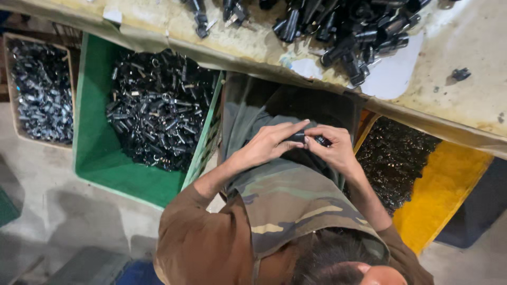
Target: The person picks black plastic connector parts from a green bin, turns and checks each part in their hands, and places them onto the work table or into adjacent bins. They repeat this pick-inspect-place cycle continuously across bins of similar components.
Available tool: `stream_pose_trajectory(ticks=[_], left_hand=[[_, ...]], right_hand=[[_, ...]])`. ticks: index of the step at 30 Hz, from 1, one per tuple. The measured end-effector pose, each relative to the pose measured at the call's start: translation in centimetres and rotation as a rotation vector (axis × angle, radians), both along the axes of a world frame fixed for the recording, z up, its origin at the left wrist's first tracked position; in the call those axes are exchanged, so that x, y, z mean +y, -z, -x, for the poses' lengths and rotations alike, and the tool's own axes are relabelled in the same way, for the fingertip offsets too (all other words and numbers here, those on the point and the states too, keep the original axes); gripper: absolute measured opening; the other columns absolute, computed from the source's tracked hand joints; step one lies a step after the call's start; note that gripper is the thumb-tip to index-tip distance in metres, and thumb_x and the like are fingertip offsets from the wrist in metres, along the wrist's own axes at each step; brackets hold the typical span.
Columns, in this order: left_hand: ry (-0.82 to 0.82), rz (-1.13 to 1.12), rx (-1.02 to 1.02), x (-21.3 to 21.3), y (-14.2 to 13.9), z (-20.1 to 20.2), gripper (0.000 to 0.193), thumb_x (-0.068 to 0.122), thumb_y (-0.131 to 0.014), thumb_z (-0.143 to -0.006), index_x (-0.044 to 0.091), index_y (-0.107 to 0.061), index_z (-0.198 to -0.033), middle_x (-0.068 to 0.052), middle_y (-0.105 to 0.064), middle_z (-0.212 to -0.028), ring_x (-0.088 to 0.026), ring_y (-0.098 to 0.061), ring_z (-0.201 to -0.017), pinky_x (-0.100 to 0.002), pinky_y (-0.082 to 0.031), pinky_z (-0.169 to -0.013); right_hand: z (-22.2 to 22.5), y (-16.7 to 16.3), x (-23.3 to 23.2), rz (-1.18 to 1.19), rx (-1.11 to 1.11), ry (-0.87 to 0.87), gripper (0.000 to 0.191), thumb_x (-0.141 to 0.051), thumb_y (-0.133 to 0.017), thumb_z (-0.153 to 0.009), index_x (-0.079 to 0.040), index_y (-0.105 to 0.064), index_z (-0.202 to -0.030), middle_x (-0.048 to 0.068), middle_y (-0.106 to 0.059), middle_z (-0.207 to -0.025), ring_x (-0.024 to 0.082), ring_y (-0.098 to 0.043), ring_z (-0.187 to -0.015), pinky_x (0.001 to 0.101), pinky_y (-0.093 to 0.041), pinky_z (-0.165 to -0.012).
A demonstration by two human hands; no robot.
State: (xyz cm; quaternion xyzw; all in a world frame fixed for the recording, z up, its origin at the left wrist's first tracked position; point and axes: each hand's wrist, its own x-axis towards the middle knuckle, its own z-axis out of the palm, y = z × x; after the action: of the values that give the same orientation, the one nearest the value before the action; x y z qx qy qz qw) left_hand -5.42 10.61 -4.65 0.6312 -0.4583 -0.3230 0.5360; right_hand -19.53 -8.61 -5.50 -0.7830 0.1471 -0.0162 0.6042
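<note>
head view: person seated at the tabletop edge, seen from above, camouflage apron over the lap.
left hand: fingers pinched round one end of a small black cylindrical part.
right hand: clenched on the part's other end; both hands meet over the lap, below the tabletop.
step: looks like fitting or twisting two pieces of the part together.
next move: likely needs a firm counter-grip and straight alignment.
nearby: green crate of dark metal parts at the person's left, yellow crate at the right, pile of black parts on the tabletop.
</note>
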Motion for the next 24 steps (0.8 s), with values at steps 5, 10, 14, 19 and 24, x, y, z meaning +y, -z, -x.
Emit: stream_pose_trajectory(ticks=[5,10,14,19,24], left_hand=[[-0.211,-0.084,0.001,0.7,0.0,-0.4,0.042,0.010,-0.075,-0.093,0.006,-0.063,-0.133,-0.015,-0.070,-0.114,-0.033,-0.072,-0.103,-0.038,-0.056,-0.089],[-1.091,-0.378,-0.368,4.0,-1.7,-4.7,0.029,0.005,-0.079,-0.087,0.005,-0.071,-0.115,-0.012,-0.069,-0.105,-0.030,-0.062,-0.099,-0.041,-0.049,-0.092],[-1.086,-0.202,-0.758,4.7,-2.0,-5.2,0.027,0.004,-0.079,-0.087,0.006,-0.068,-0.111,-0.017,-0.063,-0.117,-0.035,-0.056,-0.118,-0.045,-0.043,-0.105],[-0.919,0.054,-0.750,-2.6,-1.5,-6.1,0.037,0.021,-0.085,-0.098,0.002,-0.068,-0.124,-0.007,-0.063,-0.125,-0.028,-0.061,-0.118,-0.041,-0.045,-0.107],[-0.806,-0.049,-0.888,-8.6,-3.6,-11.7,0.043,0.043,-0.084,-0.091,0.008,-0.070,-0.110,-0.006,-0.066,-0.117,-0.029,-0.060,-0.112,-0.046,-0.042,-0.102]], right_hand=[[-0.5,2.2,1.0,-0.431,0.183,0.239,0.021,-0.012,-0.068,-0.100,0.001,-0.072,-0.115,0.004,-0.070,-0.090,0.009,-0.057,-0.069,0.0232,-0.042,-0.058],[0.4,3.9,0.9,-0.993,0.275,0.468,0.039,-0.025,-0.051,-0.104,-0.005,-0.057,-0.136,0.008,-0.069,-0.101,0.009,-0.055,-0.069,0.0205,-0.037,-0.050],[2.4,4.6,1.0,-1.093,0.113,0.324,0.035,-0.030,-0.053,-0.115,-0.001,-0.055,-0.136,0.007,-0.059,-0.091,0.012,-0.051,-0.068,0.0213,-0.035,-0.049],[2.0,5.1,1.4,-0.983,0.134,0.300,0.040,-0.031,-0.053,-0.112,-0.005,-0.054,-0.142,0.008,-0.059,-0.095,0.012,-0.054,-0.070,0.0201,-0.037,-0.050],[2.7,4.5,0.4,-0.879,0.049,0.335,0.044,-0.031,-0.060,-0.102,-0.011,-0.052,-0.141,0.013,-0.068,-0.110,0.012,-0.059,-0.067,0.0170,-0.036,-0.047]])
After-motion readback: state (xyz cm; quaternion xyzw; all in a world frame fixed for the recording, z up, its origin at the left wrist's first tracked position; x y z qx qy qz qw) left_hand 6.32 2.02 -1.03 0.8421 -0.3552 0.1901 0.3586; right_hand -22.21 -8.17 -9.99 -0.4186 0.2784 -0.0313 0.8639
